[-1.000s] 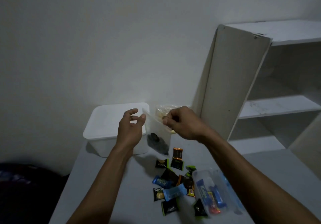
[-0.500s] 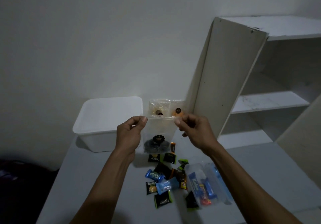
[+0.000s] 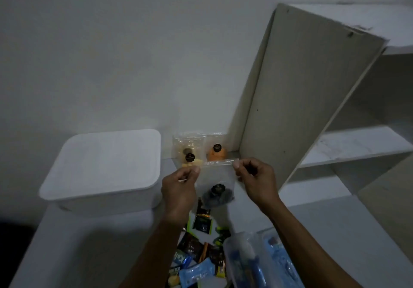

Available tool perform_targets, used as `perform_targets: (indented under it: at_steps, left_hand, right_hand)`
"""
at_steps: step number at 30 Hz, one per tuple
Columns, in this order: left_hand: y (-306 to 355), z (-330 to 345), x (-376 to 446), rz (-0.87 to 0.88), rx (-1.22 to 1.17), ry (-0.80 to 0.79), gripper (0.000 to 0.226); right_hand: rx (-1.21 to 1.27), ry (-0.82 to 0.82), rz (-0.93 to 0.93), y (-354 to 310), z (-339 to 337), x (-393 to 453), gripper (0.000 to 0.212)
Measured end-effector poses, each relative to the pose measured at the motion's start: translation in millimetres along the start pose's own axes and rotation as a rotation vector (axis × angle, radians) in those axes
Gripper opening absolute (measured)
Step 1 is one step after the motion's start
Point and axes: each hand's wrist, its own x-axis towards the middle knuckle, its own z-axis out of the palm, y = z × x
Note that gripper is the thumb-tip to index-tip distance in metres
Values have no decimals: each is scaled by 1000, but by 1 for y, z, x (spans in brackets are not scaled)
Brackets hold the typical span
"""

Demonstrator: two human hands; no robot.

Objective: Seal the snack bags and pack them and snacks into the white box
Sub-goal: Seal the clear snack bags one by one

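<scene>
— What are the hands doing with that bag?

— The left hand and the right hand each pinch a top corner of a small clear plastic zip bag, thumb against forefinger, holding it up above the grey tabletop. Its seal strip runs taut between the two pinches; a dark round snack with a black label sags at the bottom, below the grips

— How would it handle?

— I'd judge it very light, thin and limp, probably slick. The strip along the top looks like the only firm part, so that is where to hold and press; the contents might crush if squeezed

— And the box?

— The white rectangular plastic box, lid on, sits just left of the left hand. Two more clear bags of pale and orange snacks lean on the wall beyond the grips. Loose wrapped sweets and a clear plastic tub lie below the wrists, nearer the person
</scene>
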Motion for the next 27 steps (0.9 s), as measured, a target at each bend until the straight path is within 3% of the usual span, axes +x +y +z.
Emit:
perform_targets:
  at_steps: [9,14,21,27]
  left_hand:
    - [-24,97,94,36,78,19,13]
    - [-44,128,139,-24,105,55,9]
    - [-62,156,178,-100,133,100,6]
    - [-62,165,192,-19,279,146,4]
  right_hand:
    - [-46,126,61,65,9,122,15]
    - [-86,164,209,104,31,174,15]
    - [-146,215,240,132,52,208,15]
    - [-157,222,279,131,64,220,12]
